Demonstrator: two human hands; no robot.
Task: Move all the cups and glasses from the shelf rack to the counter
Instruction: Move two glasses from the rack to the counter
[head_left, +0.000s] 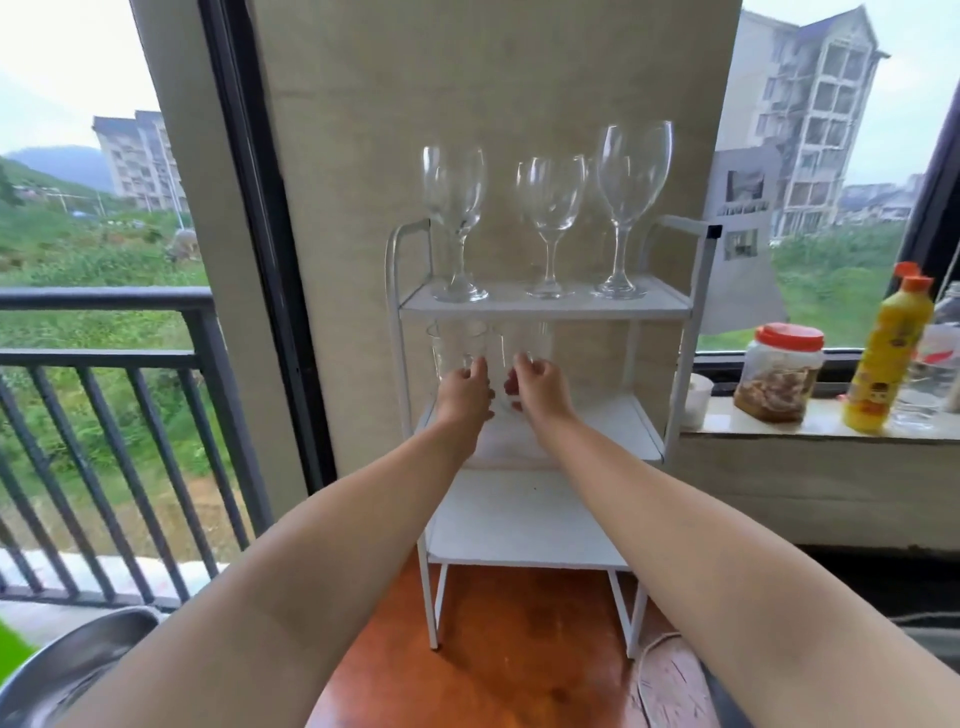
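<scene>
While three wine glasses are left standing upright on the top tier of a white shelf rack, two clear tumblers on the middle tier are gripped. The left tumbler is held by the curled fingers of the left hand; the right tumbler is held by the right hand. A yellow bottle and a jar are seen on the window ledge at right.

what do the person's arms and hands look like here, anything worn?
Both forearms are bare from the bottom of the frame to the wrist, with no sleeves in view. The left hand and right hand have no gloves. No watch, bracelet or ring shows on either. Nails are too small and blurred to judge.
</scene>
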